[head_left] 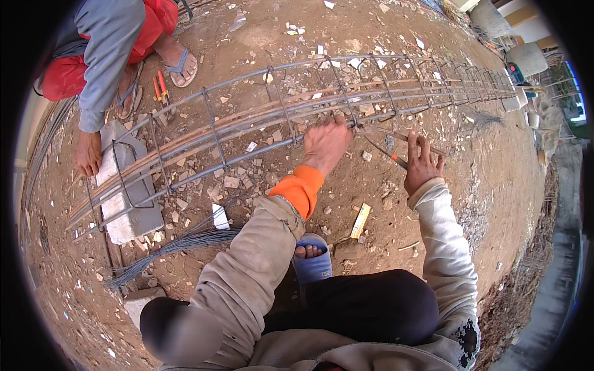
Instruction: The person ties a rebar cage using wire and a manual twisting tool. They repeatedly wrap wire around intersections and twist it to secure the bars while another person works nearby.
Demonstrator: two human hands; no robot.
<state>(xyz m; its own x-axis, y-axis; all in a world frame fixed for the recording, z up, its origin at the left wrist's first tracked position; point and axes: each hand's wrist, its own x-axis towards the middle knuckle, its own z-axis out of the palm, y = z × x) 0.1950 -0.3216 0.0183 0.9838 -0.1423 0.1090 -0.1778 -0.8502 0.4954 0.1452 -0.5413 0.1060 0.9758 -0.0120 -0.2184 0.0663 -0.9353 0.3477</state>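
A long rebar cage [260,150] of steel bars and square stirrups runs from the lower left to the upper right. My left hand [327,140] grips its near bar beside a stirrup. In my right hand [423,162] is a pair of pincers [394,158] with spread handles, one bearing an orange band; their jaws are at the near bar, just right of my left hand. A bundle of thin tie wire [185,247] lies on the ground to the left of my foot.
A co-worker's hand [87,154] rests by a pale block [123,227] under the cage's left end. Red-handled pincers [162,88] lie by the co-worker's sandals. Broken tile pieces [220,216] litter the dirt. A yellowish strip [360,221] lies in front of me. A wall edge [554,259] stands far right.
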